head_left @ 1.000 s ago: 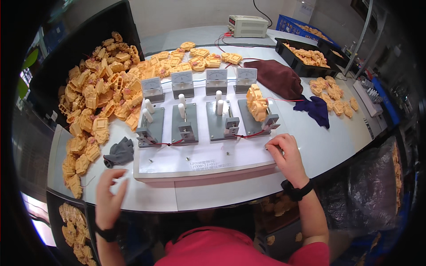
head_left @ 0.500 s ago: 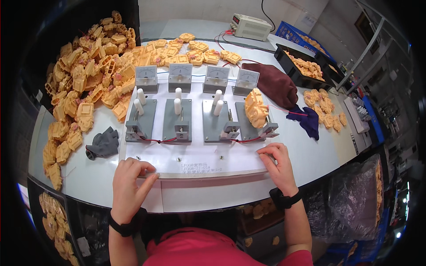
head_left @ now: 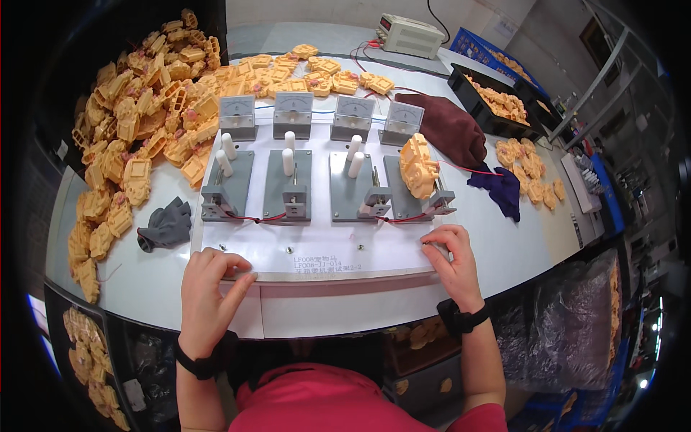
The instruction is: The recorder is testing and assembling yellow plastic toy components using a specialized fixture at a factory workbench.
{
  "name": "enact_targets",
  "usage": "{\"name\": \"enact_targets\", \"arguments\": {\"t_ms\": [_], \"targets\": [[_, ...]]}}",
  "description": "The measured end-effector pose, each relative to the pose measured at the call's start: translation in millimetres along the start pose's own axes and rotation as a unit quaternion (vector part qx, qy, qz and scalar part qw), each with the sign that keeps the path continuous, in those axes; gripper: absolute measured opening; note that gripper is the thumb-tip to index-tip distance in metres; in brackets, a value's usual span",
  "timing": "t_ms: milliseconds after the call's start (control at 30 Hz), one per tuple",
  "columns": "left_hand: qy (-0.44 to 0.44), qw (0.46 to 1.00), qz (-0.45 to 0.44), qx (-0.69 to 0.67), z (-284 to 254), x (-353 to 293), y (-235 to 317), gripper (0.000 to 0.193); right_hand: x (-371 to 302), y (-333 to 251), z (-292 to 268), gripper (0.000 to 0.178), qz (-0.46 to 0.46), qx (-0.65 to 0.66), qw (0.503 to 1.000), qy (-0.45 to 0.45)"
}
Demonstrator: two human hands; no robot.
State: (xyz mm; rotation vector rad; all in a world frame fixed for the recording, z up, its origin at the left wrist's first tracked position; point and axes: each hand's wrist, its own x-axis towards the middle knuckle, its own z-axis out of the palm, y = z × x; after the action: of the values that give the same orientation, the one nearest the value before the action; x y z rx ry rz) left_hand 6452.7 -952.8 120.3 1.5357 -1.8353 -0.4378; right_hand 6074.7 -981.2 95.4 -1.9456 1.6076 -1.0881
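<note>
My left hand (head_left: 211, 291) rests at the front left corner of the white test board (head_left: 324, 248), its thumb apart from its curled fingers and nothing seen between them. By the board's front right corner is my right hand (head_left: 453, 263), thumb and index finger pinched together; whatever may be between the tips is too small to make out. Several grey fixtures with white pegs (head_left: 288, 162) stand on the board, each with an analog meter (head_left: 293, 113) behind it. A yellow plastic gearbox housing (head_left: 417, 167) sits on the rightmost fixture, with a red wire running off it.
A big heap of yellow housings (head_left: 137, 119) fills the left side. A grey cloth (head_left: 165, 225) lies left of the board. Brown cloth (head_left: 450, 129) and dark blue cloth (head_left: 500, 191) lie to the right. Farther back are a black bin (head_left: 493, 101) and a power supply (head_left: 410, 36).
The view has shifted slightly, with the board appearing a little higher. Both hands keep nearly the same places at the board's front corners. The housing stays on the rightmost fixture.
</note>
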Motion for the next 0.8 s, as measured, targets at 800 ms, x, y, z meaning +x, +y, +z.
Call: {"name": "enact_targets", "arguments": {"t_ms": [800], "targets": [[-0.004,1.0,-0.004,-0.003,-0.1,1.2,4.9,0.016,0.0,-2.9,-0.4,0.011,-0.055,-0.04,0.997,0.033]]}}
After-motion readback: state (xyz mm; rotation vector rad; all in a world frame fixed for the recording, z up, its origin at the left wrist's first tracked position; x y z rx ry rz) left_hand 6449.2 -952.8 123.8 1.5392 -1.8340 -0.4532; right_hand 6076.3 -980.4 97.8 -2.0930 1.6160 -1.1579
